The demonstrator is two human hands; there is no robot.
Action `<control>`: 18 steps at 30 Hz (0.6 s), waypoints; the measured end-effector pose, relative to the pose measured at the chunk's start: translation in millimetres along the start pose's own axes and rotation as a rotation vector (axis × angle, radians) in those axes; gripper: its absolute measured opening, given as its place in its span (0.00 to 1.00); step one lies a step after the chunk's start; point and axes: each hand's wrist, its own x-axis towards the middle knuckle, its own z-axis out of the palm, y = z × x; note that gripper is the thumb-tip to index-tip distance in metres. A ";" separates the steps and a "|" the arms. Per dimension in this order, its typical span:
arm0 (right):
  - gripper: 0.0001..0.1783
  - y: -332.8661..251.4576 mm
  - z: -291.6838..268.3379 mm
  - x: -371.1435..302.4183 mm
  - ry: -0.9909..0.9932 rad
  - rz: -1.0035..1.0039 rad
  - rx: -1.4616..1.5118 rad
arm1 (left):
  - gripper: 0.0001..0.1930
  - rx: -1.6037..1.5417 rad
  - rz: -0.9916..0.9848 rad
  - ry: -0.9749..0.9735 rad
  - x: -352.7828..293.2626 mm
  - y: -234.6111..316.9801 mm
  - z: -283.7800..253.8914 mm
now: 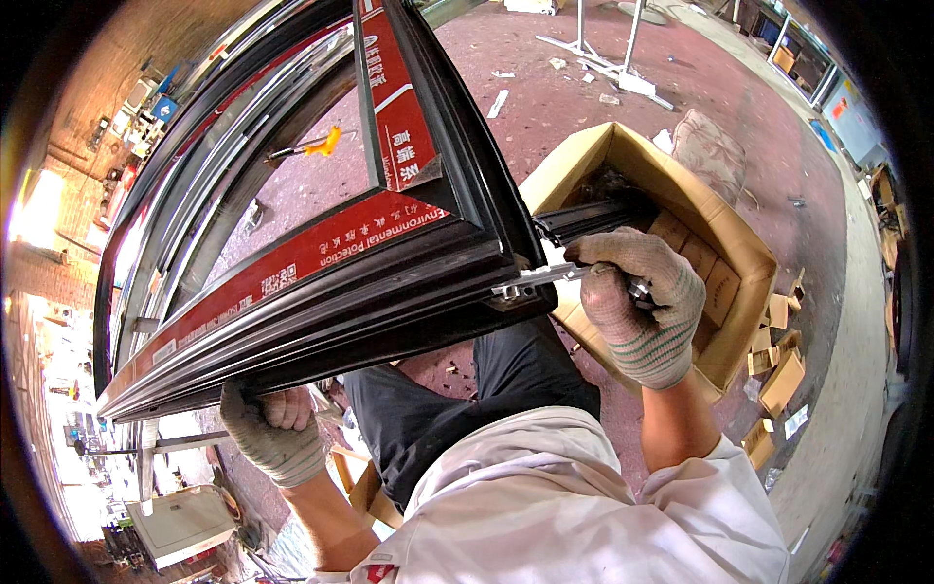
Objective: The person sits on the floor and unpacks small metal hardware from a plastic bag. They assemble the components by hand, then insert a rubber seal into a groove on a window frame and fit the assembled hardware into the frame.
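Observation:
A large black window frame (409, 268) with red protective film (336, 234) on its face lies tilted across the space before me. My left hand (272, 433), in a knitted glove, is closed at the frame's lower left edge; its fingertips are partly hidden there. Also gloved, my right hand (642, 302) is closed around a silver metal hardware strip (533, 280) at the frame's right corner. The strip's left end lies against the black profile, and the part inside my fist is hidden. A tool with a yellow handle (324, 143) shows through the frame opening.
Beside my right hand stands an open cardboard box (735, 229) with dark profiles and cardboard inside. Small cartons (781, 380) lie on the reddish floor to its right. A patterned cushion (708, 156) and a white metal stand (637, 83) are farther off.

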 end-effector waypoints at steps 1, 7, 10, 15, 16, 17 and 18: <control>0.08 -0.4 -1.0 1.5 -0.012 0.011 -0.005 | 0.24 0.001 0.004 0.015 0.4 -2.7 2.9; 0.09 2.6 -2.8 6.5 -0.072 0.019 -0.017 | 0.25 0.008 -0.022 -0.012 -0.4 -6.9 -1.7; 0.08 2.0 -6.8 3.7 -0.072 -0.017 -0.042 | 0.25 0.013 -0.027 -0.014 -1.6 -3.6 2.6; 0.06 8.6 -5.3 11.0 -0.087 -0.053 -0.015 | 0.24 0.033 0.008 0.061 -2.4 -7.0 8.9; 0.07 6.2 -4.2 9.6 -0.071 -0.032 -0.011 | 0.24 0.008 -0.004 0.054 -3.0 -7.3 6.3; 0.07 2.7 -4.8 9.1 -0.087 -0.026 -0.049 | 0.24 -0.016 -0.013 0.047 -3.6 -7.5 4.0; 0.07 -2.4 -6.5 9.1 -0.102 -0.019 -0.088 | 0.24 0.002 -0.006 0.043 -4.3 -7.8 2.2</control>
